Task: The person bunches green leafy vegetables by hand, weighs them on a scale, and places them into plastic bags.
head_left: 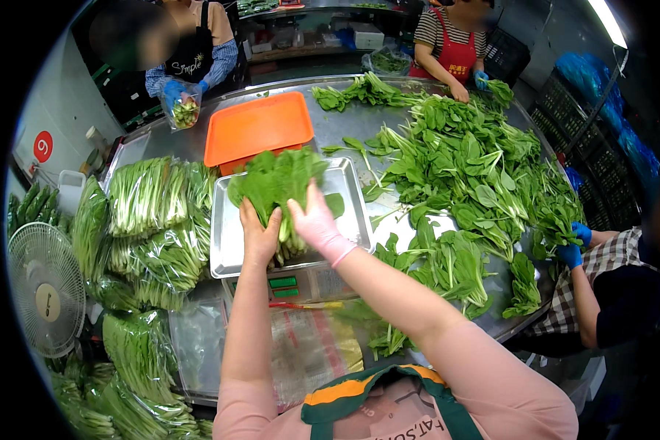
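Note:
A bunch of leafy greens [279, 183] is held between my two hands over a silver metal tray [359, 220]. My bare left hand [259, 231] grips its left side. My right hand [317, 224], in a pale pink glove, presses against its right side. The leaves point away from me, and the pale stems hang toward the tray's near edge. A loose leaf [335, 204] lies in the tray at the right. The tray rests on a weighing scale [308, 282] with a green-lit display. Fingers on the far side of the bunch are partly hidden.
An orange tray [260, 128] sits beyond the metal one. Loose greens [462, 169] cover the table's right side. Bagged greens [150, 198] are stacked at left beside a fan [46, 290]. Three co-workers stand around the table; one holds a clear bag [184, 110].

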Motion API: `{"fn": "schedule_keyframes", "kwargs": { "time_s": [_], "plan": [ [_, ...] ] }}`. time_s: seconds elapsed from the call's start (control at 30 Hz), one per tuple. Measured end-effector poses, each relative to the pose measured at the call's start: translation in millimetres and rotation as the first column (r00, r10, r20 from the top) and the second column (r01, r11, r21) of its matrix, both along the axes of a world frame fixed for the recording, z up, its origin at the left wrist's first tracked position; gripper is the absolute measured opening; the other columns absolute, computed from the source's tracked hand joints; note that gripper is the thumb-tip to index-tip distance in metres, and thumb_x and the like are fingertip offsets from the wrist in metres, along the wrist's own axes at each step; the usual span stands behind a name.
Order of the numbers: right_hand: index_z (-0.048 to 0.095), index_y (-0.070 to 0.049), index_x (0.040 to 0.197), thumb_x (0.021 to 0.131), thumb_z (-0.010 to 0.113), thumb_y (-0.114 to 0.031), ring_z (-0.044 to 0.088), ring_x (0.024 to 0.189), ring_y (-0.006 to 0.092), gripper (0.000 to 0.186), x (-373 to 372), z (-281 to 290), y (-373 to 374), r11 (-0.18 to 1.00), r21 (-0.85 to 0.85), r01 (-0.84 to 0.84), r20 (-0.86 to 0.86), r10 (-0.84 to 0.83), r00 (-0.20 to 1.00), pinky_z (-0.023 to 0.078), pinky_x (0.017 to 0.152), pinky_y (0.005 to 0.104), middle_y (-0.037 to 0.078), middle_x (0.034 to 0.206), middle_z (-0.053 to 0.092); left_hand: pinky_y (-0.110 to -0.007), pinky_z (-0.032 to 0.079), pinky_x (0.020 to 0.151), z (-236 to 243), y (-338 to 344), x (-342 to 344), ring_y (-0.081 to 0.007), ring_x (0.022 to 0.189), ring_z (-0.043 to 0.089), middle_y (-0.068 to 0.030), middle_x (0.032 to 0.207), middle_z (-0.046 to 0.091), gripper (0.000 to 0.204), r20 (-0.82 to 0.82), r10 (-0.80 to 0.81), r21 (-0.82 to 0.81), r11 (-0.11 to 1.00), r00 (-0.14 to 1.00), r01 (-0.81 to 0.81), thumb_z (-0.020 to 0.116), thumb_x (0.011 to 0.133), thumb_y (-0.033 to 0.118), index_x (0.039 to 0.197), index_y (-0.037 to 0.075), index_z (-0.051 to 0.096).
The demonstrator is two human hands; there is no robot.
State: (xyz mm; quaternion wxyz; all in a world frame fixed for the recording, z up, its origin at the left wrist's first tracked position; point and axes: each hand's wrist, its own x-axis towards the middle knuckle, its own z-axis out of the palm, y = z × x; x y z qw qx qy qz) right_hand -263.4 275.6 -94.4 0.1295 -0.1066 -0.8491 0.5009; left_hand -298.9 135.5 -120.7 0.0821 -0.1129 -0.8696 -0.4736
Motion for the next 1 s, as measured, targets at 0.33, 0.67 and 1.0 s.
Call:
{"fn": "schedule_keyframes", "kwargs": {
  "time_s": [0.33,0.67,1.0],
  "plan": [
    [0.036,0.009,0.130,0.084,0.057,-0.027,0.035,0.127,0.0382,0.062,79.1,33.7,57.7,0.941,0.291,0.174,-0.361,-0.060,0.930,0.026,0.108,0.0395,0.027,0.130,0.042,-0.043,0.021,0.109,29.9,-5.2,38.5,-0.0406,0.136,0.015,-0.0272,0.146,0.011,0.080,-0.135,0.182,0.021,0.983,0.974,-0.181,0.065,0.081,0.033,0.142,0.002,0.023],
    [0.048,-0.019,0.124,0.082,0.057,-0.040,0.032,0.132,0.0263,0.048,260.5,-40.6,86.4,0.260,0.754,-0.603,0.474,0.420,0.774,0.019,0.107,0.0592,0.008,0.136,0.041,-0.058,0.016,0.107,-28.9,-56.0,259.0,-0.0404,0.136,0.017,-0.0236,0.145,0.019,0.083,0.344,-0.622,-0.550,0.474,0.704,0.687,0.069,0.072,0.046,0.139,0.013,0.033],
    [0.057,-0.014,0.118,0.082,0.058,-0.031,0.032,0.129,0.0327,0.040,234.4,-17.6,131.8,0.419,0.849,-0.323,0.293,0.136,0.946,0.016,0.109,0.0551,0.013,0.131,0.046,-0.052,0.021,0.108,-38.7,15.8,251.9,-0.0387,0.135,0.020,-0.0220,0.145,0.022,0.078,0.205,-0.671,-0.396,0.609,0.712,0.688,0.069,0.075,0.040,0.139,0.013,0.034]
  ]
}}
